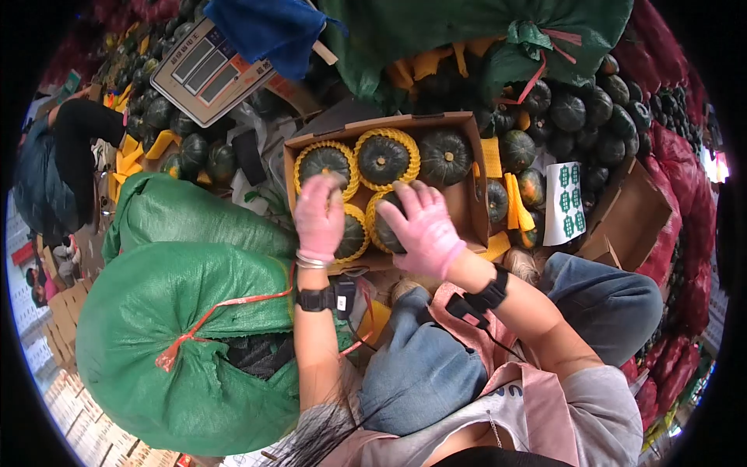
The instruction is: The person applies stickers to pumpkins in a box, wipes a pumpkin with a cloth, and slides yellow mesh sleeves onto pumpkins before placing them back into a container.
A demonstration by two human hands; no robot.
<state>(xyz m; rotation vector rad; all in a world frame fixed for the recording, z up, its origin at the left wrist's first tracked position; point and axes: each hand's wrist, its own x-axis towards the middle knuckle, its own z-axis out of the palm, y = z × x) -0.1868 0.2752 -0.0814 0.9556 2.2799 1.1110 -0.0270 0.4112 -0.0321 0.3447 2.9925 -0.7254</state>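
A cardboard box (478, 214) holds several dark green pumpkins, most in yellow foam nets. My left hand (319, 222), in a pink glove, lies with stretched fingers over the upper-left pumpkin (315, 162), fingertips near its stem. Over the lower-middle pumpkin (383, 229) my right hand (424, 229), also gloved, spreads its thumb and fingers; the glove hides much of that pumpkin. Between the hands shows the lower-left netted pumpkin (352, 237). A netted pumpkin (382, 160) sits at the top middle, and a pumpkin without a net (445, 157) fills the upper-right corner.
Green sacks (179, 335) bulge at my left. A scale (206, 74) with a blue cloth (268, 31) stands at the back left. Loose pumpkins (568, 113) and a sheet of green labels (565, 204) lie right, beside an open carton (630, 214). Another person (62, 167) is far left.
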